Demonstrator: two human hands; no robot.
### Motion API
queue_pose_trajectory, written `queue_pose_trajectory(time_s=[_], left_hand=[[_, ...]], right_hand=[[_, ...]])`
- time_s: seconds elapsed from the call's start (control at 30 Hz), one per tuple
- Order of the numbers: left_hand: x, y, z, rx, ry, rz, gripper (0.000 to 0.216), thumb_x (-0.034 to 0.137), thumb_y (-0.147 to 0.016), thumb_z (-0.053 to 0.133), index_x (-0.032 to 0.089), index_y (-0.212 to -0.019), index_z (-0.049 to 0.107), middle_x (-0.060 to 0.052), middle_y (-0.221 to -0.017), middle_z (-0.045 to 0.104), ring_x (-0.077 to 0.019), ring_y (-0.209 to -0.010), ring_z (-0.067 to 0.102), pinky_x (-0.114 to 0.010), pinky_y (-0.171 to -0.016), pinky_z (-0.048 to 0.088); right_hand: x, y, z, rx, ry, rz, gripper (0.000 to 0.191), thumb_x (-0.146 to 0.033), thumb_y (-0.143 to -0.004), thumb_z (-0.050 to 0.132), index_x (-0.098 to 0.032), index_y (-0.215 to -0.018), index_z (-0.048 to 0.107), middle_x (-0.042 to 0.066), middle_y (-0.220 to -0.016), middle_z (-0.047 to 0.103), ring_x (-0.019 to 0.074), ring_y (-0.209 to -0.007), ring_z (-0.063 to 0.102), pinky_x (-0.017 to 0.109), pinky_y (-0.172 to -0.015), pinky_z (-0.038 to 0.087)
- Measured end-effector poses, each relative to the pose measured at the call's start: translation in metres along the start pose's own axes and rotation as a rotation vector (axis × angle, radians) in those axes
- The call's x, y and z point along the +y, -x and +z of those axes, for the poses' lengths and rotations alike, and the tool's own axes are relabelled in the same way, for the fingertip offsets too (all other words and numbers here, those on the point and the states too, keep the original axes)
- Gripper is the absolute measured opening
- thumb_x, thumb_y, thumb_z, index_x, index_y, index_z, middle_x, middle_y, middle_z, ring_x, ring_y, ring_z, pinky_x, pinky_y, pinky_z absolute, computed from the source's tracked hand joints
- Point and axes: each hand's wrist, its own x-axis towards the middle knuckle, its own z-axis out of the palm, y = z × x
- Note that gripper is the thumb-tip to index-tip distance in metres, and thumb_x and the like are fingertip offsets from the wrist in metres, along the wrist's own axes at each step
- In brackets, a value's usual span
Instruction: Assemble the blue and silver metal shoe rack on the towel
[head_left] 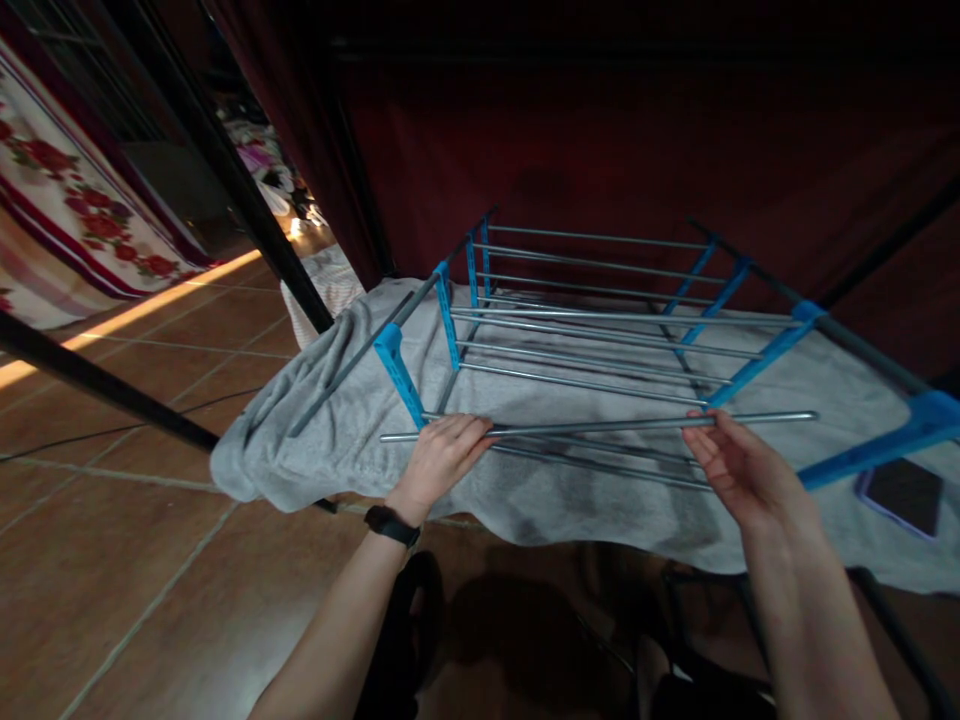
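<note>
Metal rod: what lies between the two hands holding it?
Head view: only bare rod runs between left hand and right hand; under it lie more rack rods and a grey towel.

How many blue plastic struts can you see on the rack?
8 blue struts: four down the left side, four down the right. Others may be hidden at the dark far end.

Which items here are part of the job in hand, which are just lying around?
In hand: loose rod, gripped by left hand and right hand; blue-bracketed rack.
Lying about: grey towel under the rack; phone on the towel; floral cloth at far left.
</note>
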Motion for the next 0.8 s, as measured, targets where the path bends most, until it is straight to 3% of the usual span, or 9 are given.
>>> queue_pose_trajectory(time_s=[0.53, 0.8], left_hand=[[0.000, -0.002, -0.001, -0.028, -0.020, -0.034, 0.023, 0.037, -0.097, 0.049, 0.019, -0.105, 0.061, -0.005, -0.087, 0.068, -0.0184, -0.081, 0.065, -0.031, -0.074, 0.048], [0.002, -0.004, 0.000, 0.013, 0.017, -0.024, 0.021, 0.035, -0.097, 0.049, 0.020, -0.105, 0.060, -0.005, -0.088, 0.068, -0.0180, -0.081, 0.066, -0.030, -0.073, 0.049]], right_hand=[[-0.007, 0.001, -0.002, -0.018, -0.014, -0.039, 0.004, -0.012, -0.079, 0.063, -0.015, -0.080, 0.065, 0.006, -0.093, 0.069, 0.0114, -0.085, 0.068, 0.026, -0.083, 0.058], [-0.009, 0.002, -0.002, 0.000, -0.023, -0.034, 0.002, -0.014, -0.081, 0.065, -0.016, -0.081, 0.066, 0.001, -0.076, 0.066, 0.0099, -0.072, 0.067, 0.025, -0.080, 0.059]])
